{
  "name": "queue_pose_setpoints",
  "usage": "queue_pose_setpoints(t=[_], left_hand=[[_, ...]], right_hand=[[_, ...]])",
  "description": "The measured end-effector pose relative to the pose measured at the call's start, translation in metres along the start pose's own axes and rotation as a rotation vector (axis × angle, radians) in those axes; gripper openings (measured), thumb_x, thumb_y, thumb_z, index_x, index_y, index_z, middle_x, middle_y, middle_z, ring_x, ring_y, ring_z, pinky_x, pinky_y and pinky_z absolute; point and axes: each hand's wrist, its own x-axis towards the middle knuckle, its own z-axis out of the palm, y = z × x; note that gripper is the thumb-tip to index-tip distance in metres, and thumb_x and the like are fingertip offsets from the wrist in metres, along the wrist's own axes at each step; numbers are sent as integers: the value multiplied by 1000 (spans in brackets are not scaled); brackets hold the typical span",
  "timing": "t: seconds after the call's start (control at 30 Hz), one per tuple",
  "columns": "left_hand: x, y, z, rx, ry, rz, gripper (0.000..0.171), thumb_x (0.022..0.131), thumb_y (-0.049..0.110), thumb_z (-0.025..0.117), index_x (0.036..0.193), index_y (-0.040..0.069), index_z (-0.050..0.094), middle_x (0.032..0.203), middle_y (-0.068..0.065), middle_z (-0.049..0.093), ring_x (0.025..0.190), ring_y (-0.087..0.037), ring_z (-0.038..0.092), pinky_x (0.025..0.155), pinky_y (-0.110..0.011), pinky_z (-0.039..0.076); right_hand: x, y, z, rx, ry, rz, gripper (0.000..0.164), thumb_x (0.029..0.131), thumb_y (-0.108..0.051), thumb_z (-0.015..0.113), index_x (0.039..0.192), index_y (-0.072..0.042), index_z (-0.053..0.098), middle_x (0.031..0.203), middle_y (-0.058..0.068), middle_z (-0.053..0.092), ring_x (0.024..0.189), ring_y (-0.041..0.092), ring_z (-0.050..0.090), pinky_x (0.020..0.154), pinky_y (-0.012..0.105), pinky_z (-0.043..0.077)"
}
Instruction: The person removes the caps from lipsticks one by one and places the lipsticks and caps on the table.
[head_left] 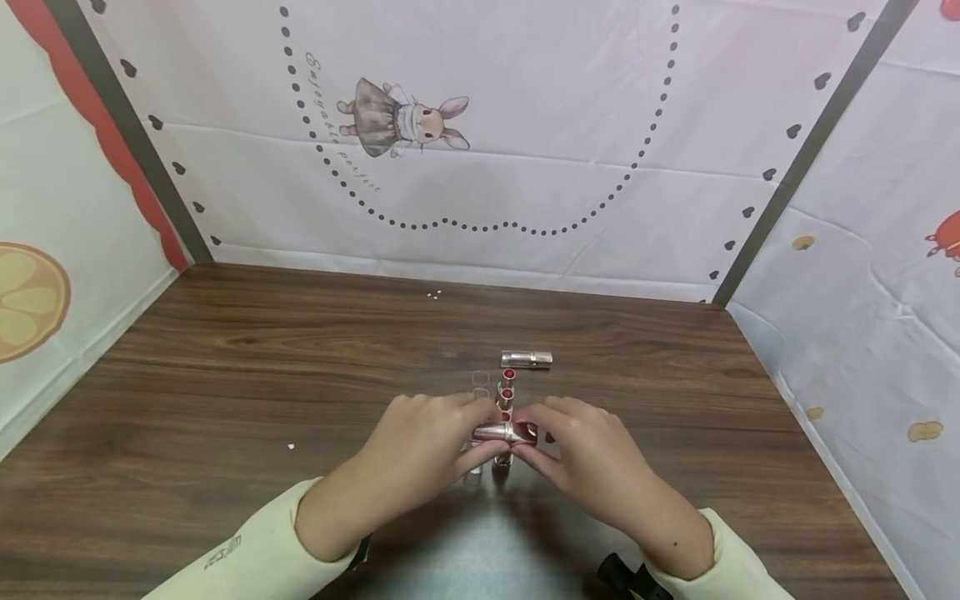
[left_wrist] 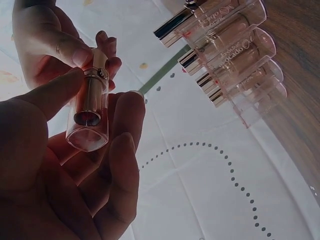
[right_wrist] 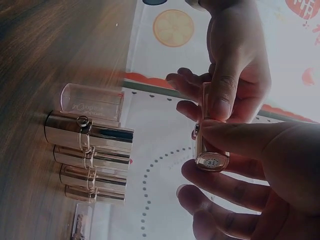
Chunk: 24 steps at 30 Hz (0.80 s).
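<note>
Both hands meet over the table, holding one lipstick (head_left: 507, 432) level between them. My left hand (head_left: 431, 437) pinches its clear-capped end with thumb and fingers; the gold inner tube (left_wrist: 89, 102) shows through the clear cap (left_wrist: 87, 138). My right hand (head_left: 588, 446) grips the gold base, whose round-labelled end (right_wrist: 212, 162) faces the right wrist camera. Just beneath and beyond the hands stands a row of uncapped lipsticks (head_left: 507, 393) with red tops, gold tubes (right_wrist: 90, 132) in the right wrist view. Clear caps (left_wrist: 240, 45) stand in a row beside them, partly hidden by my left hand.
Another lipstick (head_left: 527, 359) lies on its side behind the row. Small white bits (head_left: 434, 294) lie near the back edge, and one white speck (head_left: 291, 447) is at the left. A printed white cloth (head_left: 480, 125) walls the wooden table (head_left: 247, 358) at back and sides.
</note>
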Motion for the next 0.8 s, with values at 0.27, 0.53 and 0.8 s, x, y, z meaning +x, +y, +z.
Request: queue_pose_setpoints(t=[0.27,0.53,0.8], left_hand=[[0,0,0,-3,-4,-4,24,87,48,72,94,25,70,76,14,67,52,-9,57,42,-25,31],[-1,0,1,-11,-3,14,23,88,46,72,98,25,71,80,12,67,52,-9,58,42,-25,32],[0,-1,0,-10,-13,30,23,87,44,74,98,25,71,81,12,66,51,-7,55,42,-24,32]], right_hand=[[0,0,-1,-4,-7,-1,23,82,-28,83,102,-20,74,92,-12,71,72,2,58,61,21,47],[-1,1,0,-7,-18,-19,24,82,-27,82,103,-19,73,93,-10,71,77,4,63,63,26,52],[0,2,-1,-8,-27,-18,24,83,-27,82,104,-21,73,93,-10,71,77,4,63,63,27,52]])
